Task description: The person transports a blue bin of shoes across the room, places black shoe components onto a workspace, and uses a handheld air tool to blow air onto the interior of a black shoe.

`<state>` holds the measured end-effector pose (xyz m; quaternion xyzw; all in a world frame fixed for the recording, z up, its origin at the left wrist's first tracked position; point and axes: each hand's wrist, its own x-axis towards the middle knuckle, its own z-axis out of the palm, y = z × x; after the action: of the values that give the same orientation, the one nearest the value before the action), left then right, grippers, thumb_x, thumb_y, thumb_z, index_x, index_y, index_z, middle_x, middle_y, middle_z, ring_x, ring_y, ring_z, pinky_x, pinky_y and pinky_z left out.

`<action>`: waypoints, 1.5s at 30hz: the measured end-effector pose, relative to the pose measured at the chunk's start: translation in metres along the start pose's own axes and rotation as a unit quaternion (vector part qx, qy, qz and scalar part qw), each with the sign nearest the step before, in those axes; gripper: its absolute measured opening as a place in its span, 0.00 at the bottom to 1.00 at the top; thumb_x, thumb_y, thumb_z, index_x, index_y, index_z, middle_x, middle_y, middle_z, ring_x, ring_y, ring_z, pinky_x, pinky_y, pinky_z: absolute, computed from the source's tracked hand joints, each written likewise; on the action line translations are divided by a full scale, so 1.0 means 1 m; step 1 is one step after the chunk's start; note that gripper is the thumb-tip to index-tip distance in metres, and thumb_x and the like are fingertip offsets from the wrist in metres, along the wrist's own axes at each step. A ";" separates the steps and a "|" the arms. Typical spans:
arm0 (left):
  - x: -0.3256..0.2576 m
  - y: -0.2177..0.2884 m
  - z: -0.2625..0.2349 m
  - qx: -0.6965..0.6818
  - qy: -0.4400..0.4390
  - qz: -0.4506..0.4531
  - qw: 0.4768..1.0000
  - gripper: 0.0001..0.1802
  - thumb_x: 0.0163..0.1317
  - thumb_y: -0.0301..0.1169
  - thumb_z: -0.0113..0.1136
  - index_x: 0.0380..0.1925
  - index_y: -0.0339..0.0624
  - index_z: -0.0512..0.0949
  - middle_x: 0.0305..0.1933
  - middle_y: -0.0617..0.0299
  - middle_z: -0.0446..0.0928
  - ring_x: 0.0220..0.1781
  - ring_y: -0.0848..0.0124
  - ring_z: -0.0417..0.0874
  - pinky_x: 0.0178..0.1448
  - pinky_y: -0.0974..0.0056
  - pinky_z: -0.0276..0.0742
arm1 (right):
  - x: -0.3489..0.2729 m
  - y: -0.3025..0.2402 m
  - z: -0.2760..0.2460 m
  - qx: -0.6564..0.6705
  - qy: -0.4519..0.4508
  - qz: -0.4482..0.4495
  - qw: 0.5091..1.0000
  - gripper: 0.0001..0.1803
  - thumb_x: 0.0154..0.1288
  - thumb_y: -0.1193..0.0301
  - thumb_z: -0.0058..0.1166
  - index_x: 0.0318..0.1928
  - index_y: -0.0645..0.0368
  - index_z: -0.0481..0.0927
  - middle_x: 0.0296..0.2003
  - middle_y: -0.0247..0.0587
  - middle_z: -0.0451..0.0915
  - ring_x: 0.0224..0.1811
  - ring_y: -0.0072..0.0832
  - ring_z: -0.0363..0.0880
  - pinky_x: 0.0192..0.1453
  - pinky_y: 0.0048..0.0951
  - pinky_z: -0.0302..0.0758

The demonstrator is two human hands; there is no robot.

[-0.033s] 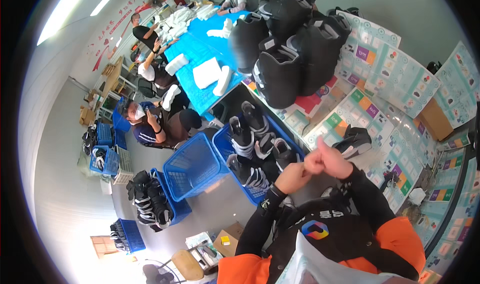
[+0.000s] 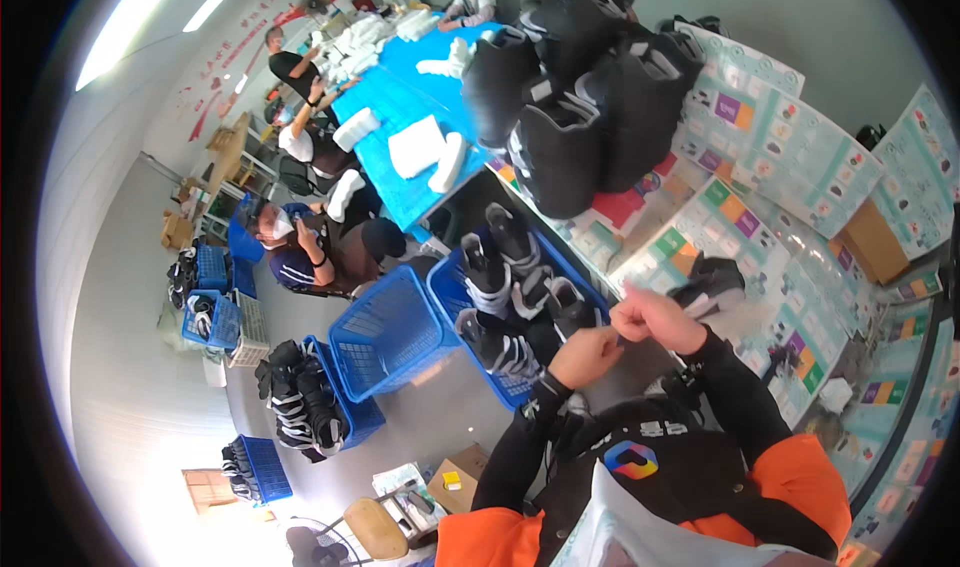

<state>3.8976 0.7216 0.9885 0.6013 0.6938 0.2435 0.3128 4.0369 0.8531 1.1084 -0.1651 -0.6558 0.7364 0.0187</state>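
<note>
Left hand [image 2: 585, 355] and right hand [image 2: 655, 319], both fisted, knuckles touching; black shoe [image 2: 712, 285] just beyond the right hand, blue basket [image 2: 452, 297] below them.

Work table and floor with their loads

The table [image 2: 800, 267] carries printed sheets [image 2: 780, 157]; black bags [image 2: 580, 97] stand at its 11 o'clock end and one black shoe [image 2: 712, 285] lies near centre. On the floor [image 2: 300, 367] at 9 o'clock stand blue baskets [image 2: 385, 332] holding shoes [image 2: 500, 267].

Shoes [image 2: 505, 297] in basket [image 2: 452, 289], left of hands [image 2: 625, 335].
</note>
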 end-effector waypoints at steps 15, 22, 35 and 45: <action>-0.016 -0.045 -0.012 -0.095 -0.034 -0.020 0.995 0.14 0.66 0.37 0.67 0.44 0.39 0.79 0.33 0.50 0.84 0.36 0.54 0.87 0.42 0.57 0.81 | -0.035 -0.036 0.018 -0.408 0.245 -0.413 0.777 0.49 0.57 0.63 0.67 0.75 0.66 0.57 0.75 0.60 0.60 0.79 0.50 0.59 0.79 0.54 0.53; 0.064 -0.086 0.058 -0.118 -0.061 -0.053 0.990 0.16 0.66 0.37 0.68 0.47 0.40 0.78 0.36 0.53 0.85 0.36 0.61 0.88 0.43 0.59 0.82 | -0.073 0.246 -0.176 -0.488 0.338 0.217 0.775 0.34 0.56 0.59 0.60 0.60 0.66 0.76 0.58 0.58 0.76 0.64 0.58 0.73 0.64 0.55 0.74; 0.279 -0.066 0.277 0.003 -0.129 0.159 0.979 0.24 0.62 0.35 0.62 0.56 0.36 0.73 0.45 0.51 0.76 0.45 0.50 0.78 0.54 0.51 0.78 | -0.307 0.544 -0.318 -0.437 0.593 0.348 0.579 0.23 0.61 0.62 0.61 0.51 0.65 0.77 0.50 0.58 0.79 0.56 0.54 0.77 0.62 0.51 0.72; 0.225 0.089 0.229 0.009 0.098 0.026 0.995 0.18 0.65 0.33 0.59 0.54 0.46 0.80 0.47 0.48 0.80 0.49 0.45 0.82 0.51 0.48 0.80 | -0.370 0.547 -0.257 -0.504 0.451 0.494 0.546 0.38 0.64 0.54 0.64 0.60 0.74 0.67 0.56 0.68 0.72 0.52 0.58 0.80 0.53 0.57 0.80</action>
<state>4.1068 0.9487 0.8636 0.5952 0.7072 0.3030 0.2320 4.5584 0.9329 0.6352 -0.7558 -0.6395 0.0062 -0.1406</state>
